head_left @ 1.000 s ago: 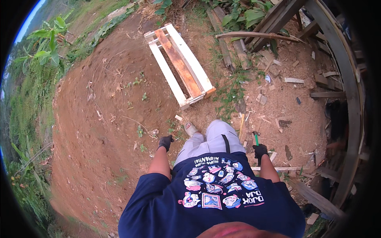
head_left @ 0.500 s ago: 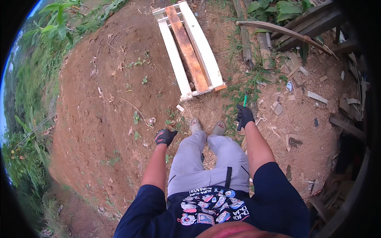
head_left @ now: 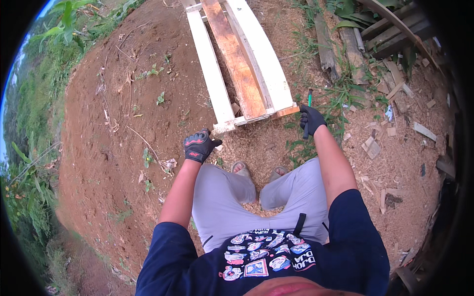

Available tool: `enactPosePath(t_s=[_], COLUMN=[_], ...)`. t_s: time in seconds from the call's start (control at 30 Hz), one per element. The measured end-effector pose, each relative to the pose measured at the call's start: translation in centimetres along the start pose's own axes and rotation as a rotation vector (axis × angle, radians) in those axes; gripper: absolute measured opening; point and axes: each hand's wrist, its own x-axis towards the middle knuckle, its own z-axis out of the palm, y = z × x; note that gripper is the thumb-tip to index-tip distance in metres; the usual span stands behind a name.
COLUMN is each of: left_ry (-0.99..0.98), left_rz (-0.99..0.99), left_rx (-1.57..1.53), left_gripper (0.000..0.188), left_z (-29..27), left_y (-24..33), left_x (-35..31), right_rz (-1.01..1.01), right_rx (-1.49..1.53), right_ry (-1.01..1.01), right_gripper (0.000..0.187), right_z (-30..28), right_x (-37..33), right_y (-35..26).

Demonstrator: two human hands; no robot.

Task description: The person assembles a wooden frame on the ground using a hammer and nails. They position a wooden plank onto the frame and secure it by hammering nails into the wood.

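Observation:
A long wooden frame (head_left: 269, 56) with pale side boards and end crosspieces lies on the ground ahead of me. A rough brown plank (head_left: 239, 74) runs lengthwise between its sides. My left hand (head_left: 199, 144), in a black glove with red marks, is beside the frame's near left corner; it looks empty, with thumb and fingers apart. My right hand (head_left: 311, 121), also gloved, is closed around a slim green-and-black tool (head_left: 309, 98) whose working end I cannot make out. That hand is close to the near right corner; whether it touches the wood I cannot tell.
Old weathered boards (head_left: 323, 49) lie on the ground to the right of the frame. Wood offcuts (head_left: 371, 148) and shavings cover the soil farther right, near stacked timber (head_left: 400, 29). Bare brown earth (head_left: 108, 148) slopes away on the left toward green plants (head_left: 34, 98).
I have come nearer to the frame and my knees are more bent. Both hands have reached forward to its near corners, the right still holding the tool.

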Motion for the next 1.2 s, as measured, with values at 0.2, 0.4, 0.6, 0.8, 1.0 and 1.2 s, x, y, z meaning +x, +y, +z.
enactPosePath(t_s=[0.2,0.4,0.6,0.8,1.0,1.2], left_ry=[0.204,0.377,0.572,0.488,0.424,0.236], left_rz=[0.077,0.023,0.013,-0.146,-0.156,-0.130], left_rx=[-0.014,-0.193,-0.486,-0.529,-0.342,-0.240], left_gripper=[0.064,0.058,0.053,0.052,0.065,0.068], left_z=[1.4,4.4,8.6,6.4,5.1,0.1], left_y=[2.6,0.5,-5.9,-11.1,-10.4,-9.0], left_x=[1.6,0.7,2.9,2.5,2.9,2.0], right_rz=[0.016,-0.153,-0.215,-0.075,-0.220,-0.336], right_rx=[-0.141,-0.565,-0.739,-0.468,-0.477,-0.430], right_ry=[-0.027,-0.083,-0.083,0.060,-0.014,-0.089], right_gripper=[0.010,0.018,0.017,0.020,0.024,0.041], right_z=[-1.0,2.3,5.3,12.0,10.0,12.8], right_x=[9.3,12.8,14.5,13.0,11.3,4.5], right_y=[-0.2,2.6,7.1,15.0,12.9,5.0])
